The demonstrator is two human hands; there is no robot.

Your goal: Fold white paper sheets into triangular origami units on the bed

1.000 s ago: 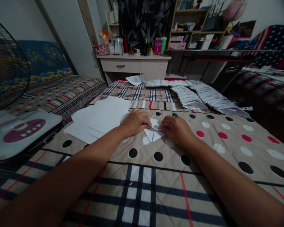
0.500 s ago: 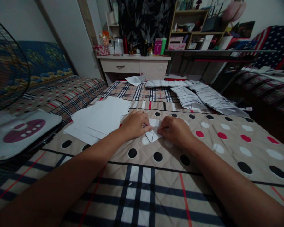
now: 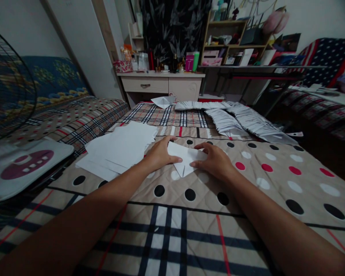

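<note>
A small piece of folded white paper (image 3: 186, 155), pointed toward me, is held between my hands just over the patterned bedspread (image 3: 201, 237). My left hand (image 3: 162, 154) grips its left side, with the thumb on top and the fingers behind. On the right edge, my right hand (image 3: 214, 159) pinches it between thumb and fingers. A dark slit shows near the paper's lower point. Just left of my left hand lies a loose stack of white paper sheets (image 3: 122, 145).
Rows of packed folded papers (image 3: 247, 119) lie at the bed's far right, with a single folded paper (image 3: 163, 101) near the far edge. A fan (image 3: 11, 84) stands at the left. Beyond the bed is a white dresser (image 3: 155, 84) with bottles on top.
The folded paper shows a broader, smoother face than before. My hands have moved slightly apart, and their fingers have shifted from tight pinches to its side edges. The view has tilted slightly.
</note>
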